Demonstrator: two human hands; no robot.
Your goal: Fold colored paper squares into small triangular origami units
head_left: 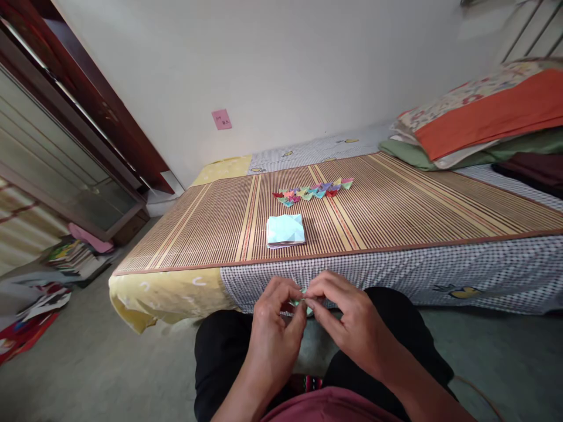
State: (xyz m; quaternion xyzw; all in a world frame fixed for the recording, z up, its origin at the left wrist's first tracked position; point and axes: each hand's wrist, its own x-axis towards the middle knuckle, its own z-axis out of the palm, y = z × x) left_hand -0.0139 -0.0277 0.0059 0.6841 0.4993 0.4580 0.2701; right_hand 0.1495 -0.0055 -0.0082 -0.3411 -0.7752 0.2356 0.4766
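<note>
Pinched by left hand (273, 316) and right hand (349, 313), green paper (297, 302) is before the bed (365, 266); a stack (285, 230) and folded shapes (321, 190) lie on the mat (211, 228) beyond. The wall note (221, 119) bears illegible writing.

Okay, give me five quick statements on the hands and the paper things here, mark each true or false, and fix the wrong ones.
1. The left hand and right hand meet at a green paper. True.
2. The stack lies on the floor. False: it lies on the mat.
3. The folded pieces are of several colours. True.
4. The folded pieces are nearer the hands than the stack is. False: the stack is nearer.
5. A pink note is on the wall. True.
</note>
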